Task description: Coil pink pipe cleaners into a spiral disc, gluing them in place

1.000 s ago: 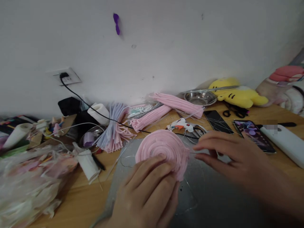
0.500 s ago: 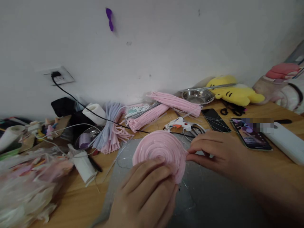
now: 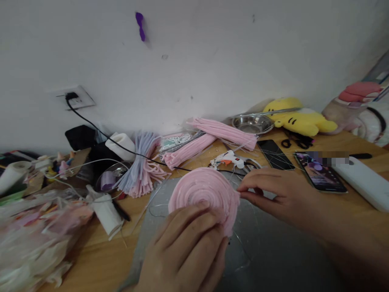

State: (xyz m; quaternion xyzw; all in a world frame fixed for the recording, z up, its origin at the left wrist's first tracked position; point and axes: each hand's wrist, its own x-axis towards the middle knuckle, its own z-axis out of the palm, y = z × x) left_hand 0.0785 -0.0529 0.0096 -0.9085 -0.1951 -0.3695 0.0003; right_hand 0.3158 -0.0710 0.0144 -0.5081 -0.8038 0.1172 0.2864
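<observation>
A flat round coil of pink pipe cleaner (image 3: 194, 182) is tilted up over the grey mat, its rings wound around a centre. My left hand (image 3: 188, 243) grips it from the near side, with fingers across its lower middle and the thumb hidden. At the coil's right edge, the thumb and forefinger of my right hand (image 3: 270, 192) are pinched together on a bit of the pink pipe cleaner. Just behind the coil lies a white glue gun (image 3: 232, 159).
Bundles of pink pipe cleaners (image 3: 225, 132) and grey-blue ones (image 3: 141, 150) lie toward the wall. A metal bowl (image 3: 252, 123), scissors (image 3: 299, 142) and phones (image 3: 320, 172) are at the right. Plastic bags (image 3: 42, 235) fill the left. A black cord (image 3: 121, 147) crosses behind.
The pinched fingers of my right hand have shifted very slightly left and up along the coil's edge. My left hand keeps its hold.
</observation>
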